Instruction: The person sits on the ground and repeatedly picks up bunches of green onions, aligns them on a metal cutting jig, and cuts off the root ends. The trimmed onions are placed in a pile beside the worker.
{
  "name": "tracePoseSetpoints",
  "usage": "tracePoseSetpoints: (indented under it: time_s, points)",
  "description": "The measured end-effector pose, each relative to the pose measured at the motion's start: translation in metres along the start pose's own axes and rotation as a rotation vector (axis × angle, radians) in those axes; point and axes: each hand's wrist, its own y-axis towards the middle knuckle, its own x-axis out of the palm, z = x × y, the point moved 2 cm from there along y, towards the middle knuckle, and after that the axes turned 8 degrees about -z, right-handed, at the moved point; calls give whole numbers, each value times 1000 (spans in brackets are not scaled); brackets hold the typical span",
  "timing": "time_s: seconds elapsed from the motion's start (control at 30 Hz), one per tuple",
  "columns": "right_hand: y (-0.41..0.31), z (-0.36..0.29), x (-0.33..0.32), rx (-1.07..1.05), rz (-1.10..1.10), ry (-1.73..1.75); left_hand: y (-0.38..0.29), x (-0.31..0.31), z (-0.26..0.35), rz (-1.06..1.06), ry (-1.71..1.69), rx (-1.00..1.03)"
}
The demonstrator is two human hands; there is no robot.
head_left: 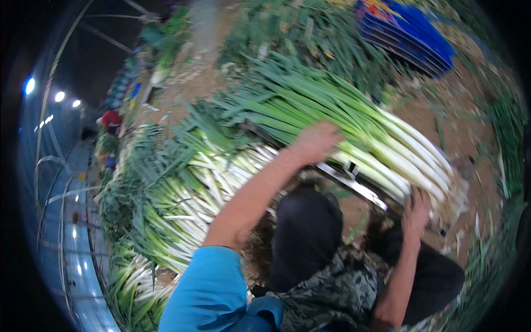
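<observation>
A thick layer of long green onions [332,112] lies on a low rack with a dark metal rail [352,184], white roots to the right and green leaves to the left. My left hand [317,143], slightly blurred, has its fingers curled on the near stalks where green turns to white. Near the root ends, my right hand [417,211] grips the lower white part of the nearest stalks. Beyond its fingers, the pale root tufts [452,199] rest by clear plastic film. The undersides of both hands are hidden.
To the left, many loose green onions [195,199] lie in a long row. Behind the rack is a heap of leaves [298,33], with a stack of blue printed plastic sheets or bags [410,37]. My bent knee [307,236] stands close to the rail. A person in a red hat [110,120] is farther left.
</observation>
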Motion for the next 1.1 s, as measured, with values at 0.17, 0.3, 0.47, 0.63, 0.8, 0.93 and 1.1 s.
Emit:
tracePoseSetpoints:
  time_s: [0.17,0.3,0.47,0.63,0.8,0.93,1.1]
  points:
    - [13,0,2,-146,-14,151,-12,12,-5,135,-99,30]
    - [18,9,-8,-191,46,173,5,9,-1,91,-47,51]
    - [14,20,4,-119,139,188,-7,14,5,131,-24,53]
    - [4,36,5,-65,177,241,2,12,8,40,-38,83]
    - [-2,35,9,57,204,149,-1,19,15,122,5,121]
    - [-2,37,4,116,186,190,2,25,20,147,13,108]
    - [0,39,1,191,139,235,2,37,24,212,-2,108]
